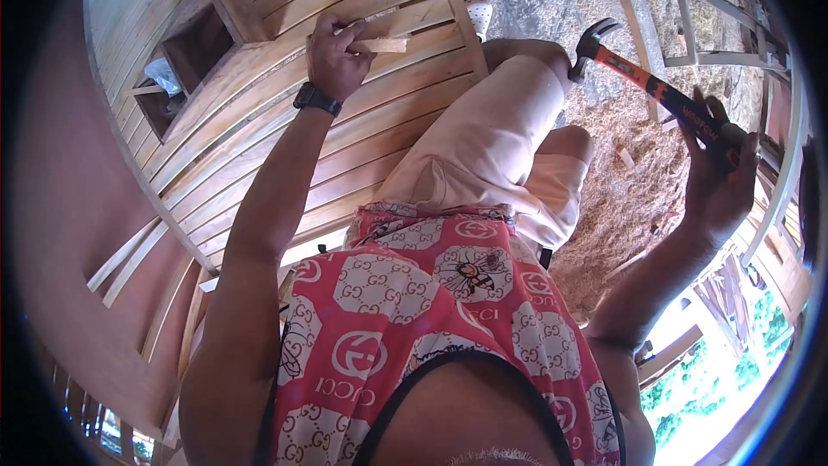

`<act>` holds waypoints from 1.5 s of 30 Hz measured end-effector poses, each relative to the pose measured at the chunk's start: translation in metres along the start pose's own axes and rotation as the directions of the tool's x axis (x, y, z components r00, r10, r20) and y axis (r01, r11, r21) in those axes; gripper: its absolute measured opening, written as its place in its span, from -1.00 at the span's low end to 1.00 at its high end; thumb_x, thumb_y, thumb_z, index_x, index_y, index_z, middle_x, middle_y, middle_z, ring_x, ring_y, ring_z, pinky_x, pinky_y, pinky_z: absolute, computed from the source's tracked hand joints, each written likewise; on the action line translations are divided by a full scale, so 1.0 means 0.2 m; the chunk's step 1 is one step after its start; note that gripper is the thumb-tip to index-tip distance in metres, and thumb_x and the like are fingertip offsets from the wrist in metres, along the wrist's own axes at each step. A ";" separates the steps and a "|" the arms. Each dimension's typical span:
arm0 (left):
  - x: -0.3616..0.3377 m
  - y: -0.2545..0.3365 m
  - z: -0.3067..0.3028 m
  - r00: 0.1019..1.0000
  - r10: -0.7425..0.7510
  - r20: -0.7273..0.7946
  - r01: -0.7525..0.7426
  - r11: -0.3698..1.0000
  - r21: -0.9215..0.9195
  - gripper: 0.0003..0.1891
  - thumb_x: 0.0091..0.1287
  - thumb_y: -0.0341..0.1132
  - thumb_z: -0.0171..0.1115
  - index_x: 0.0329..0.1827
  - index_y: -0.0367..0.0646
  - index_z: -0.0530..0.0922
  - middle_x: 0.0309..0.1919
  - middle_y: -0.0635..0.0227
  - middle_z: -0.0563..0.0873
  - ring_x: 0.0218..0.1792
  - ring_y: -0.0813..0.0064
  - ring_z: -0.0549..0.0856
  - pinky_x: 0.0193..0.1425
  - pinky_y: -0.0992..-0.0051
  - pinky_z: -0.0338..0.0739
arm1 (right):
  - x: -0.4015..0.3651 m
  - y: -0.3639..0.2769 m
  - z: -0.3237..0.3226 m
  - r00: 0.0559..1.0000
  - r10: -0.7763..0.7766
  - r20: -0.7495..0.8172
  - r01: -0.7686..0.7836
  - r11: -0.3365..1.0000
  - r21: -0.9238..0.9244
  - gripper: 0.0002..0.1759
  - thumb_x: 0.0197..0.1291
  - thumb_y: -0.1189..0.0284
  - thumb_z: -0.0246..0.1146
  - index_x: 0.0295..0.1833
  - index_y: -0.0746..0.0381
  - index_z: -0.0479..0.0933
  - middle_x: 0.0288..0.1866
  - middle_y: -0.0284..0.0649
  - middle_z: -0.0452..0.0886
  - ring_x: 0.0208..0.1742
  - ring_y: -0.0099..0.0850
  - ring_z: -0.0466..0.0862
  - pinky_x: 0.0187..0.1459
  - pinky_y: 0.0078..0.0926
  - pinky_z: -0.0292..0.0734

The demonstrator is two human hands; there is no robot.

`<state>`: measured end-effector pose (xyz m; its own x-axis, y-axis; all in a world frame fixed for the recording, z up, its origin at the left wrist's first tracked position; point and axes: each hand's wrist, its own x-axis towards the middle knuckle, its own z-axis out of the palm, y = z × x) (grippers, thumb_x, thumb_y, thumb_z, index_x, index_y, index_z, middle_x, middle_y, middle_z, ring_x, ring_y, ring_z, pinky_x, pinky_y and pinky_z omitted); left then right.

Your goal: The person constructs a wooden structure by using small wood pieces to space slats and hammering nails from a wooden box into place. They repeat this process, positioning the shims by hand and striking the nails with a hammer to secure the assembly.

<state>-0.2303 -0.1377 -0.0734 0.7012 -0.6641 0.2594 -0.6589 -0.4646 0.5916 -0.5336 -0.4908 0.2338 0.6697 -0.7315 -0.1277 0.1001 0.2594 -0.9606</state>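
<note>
My left hand is closed around a short wooden stick, held over a slatted wooden surface. A dark watch sits on that wrist. Out to the right, my right hand grips the black and orange handle of a claw hammer. The hammer's metal head points up and to the left, near my knee. Its claw end is uppermost. The fingers of both hands are wrapped around what they hold.
An open wooden box with a clear plastic piece stands on the slats. Wood shavings cover the ground to the right. Wooden frames stand at the right edge. A light perforated shoe shows beyond the slats.
</note>
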 end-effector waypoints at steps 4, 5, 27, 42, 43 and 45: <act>0.01 0.04 -0.02 0.995 0.074 -0.060 -0.072 0.997 0.034 -0.48 -0.06 -0.34 0.60 0.05 -0.08 0.69 -0.16 0.27 0.64 -0.16 0.24 0.68 -0.16 0.24 0.57 | -0.09 -0.08 -0.06 0.983 0.178 0.051 -0.177 0.984 -0.008 -0.57 0.61 0.25 -0.01 0.14 0.42 0.55 0.48 0.36 0.38 0.57 0.06 0.39 0.51 0.31 0.27; 0.00 0.06 -0.03 0.995 0.076 -0.061 -0.074 0.997 0.035 -0.48 -0.06 -0.34 0.60 0.05 -0.08 0.69 -0.16 0.27 0.64 -0.16 0.24 0.68 -0.16 0.24 0.57 | -0.12 -0.09 -0.07 0.979 0.199 0.042 -0.197 0.979 -0.046 -0.59 0.59 0.27 0.01 0.17 0.43 0.53 0.48 0.34 0.39 0.55 0.02 0.43 0.51 0.28 0.30; 0.09 0.29 0.07 0.967 -0.246 0.068 0.239 0.776 -0.584 -0.82 0.35 -0.50 0.42 -0.02 -0.18 0.75 -0.20 0.30 0.82 -0.19 0.47 0.77 -0.09 0.46 0.66 | -0.62 -0.02 0.06 0.795 0.454 -0.402 -0.558 0.807 -0.192 -0.09 0.18 0.52 0.25 0.63 0.47 0.09 -0.04 -0.06 0.62 -0.34 -0.53 0.55 -0.32 -0.66 0.48; -0.02 0.22 0.10 0.994 0.087 -0.069 -0.092 0.993 -0.074 -0.65 0.10 -0.40 0.51 -0.06 0.26 0.84 0.17 0.33 0.76 0.29 0.12 0.60 0.54 0.00 0.18 | -0.48 0.30 -0.05 0.893 0.426 0.149 -0.375 0.884 -0.280 -0.03 0.05 0.59 0.29 0.61 0.40 0.06 -0.24 -0.08 0.66 -0.45 -0.50 0.58 -0.34 -0.56 0.56; -0.03 0.22 0.10 0.995 0.088 -0.048 -0.091 0.994 -0.055 -0.70 0.13 -0.35 0.51 -0.08 0.26 0.84 0.18 0.32 0.75 0.27 0.12 0.60 0.51 0.02 0.20 | -0.39 0.32 0.10 0.865 0.449 0.224 -0.411 0.890 -0.199 -0.16 0.13 0.57 0.29 0.55 0.42 0.18 -0.41 -0.20 0.63 -0.54 -0.52 0.52 -0.40 -0.49 0.55; -0.05 0.23 0.11 0.997 0.070 -0.027 -0.071 0.997 -0.032 -0.76 0.17 -0.30 0.51 -0.10 0.26 0.85 0.19 0.30 0.75 0.25 0.12 0.61 0.47 0.04 0.22 | -0.28 0.40 0.21 0.845 0.533 0.045 -0.533 0.846 -0.013 -0.45 0.30 0.50 0.30 0.35 0.41 0.35 -0.44 -0.29 0.54 -0.61 -0.58 0.45 -0.56 -0.50 0.45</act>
<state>-0.2727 -0.1652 -0.0660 0.6606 -0.6787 0.3209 -0.6978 -0.3972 0.5961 -0.5317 -0.4030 0.1749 0.6523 -0.4516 -0.6087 -0.2817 0.6011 -0.7479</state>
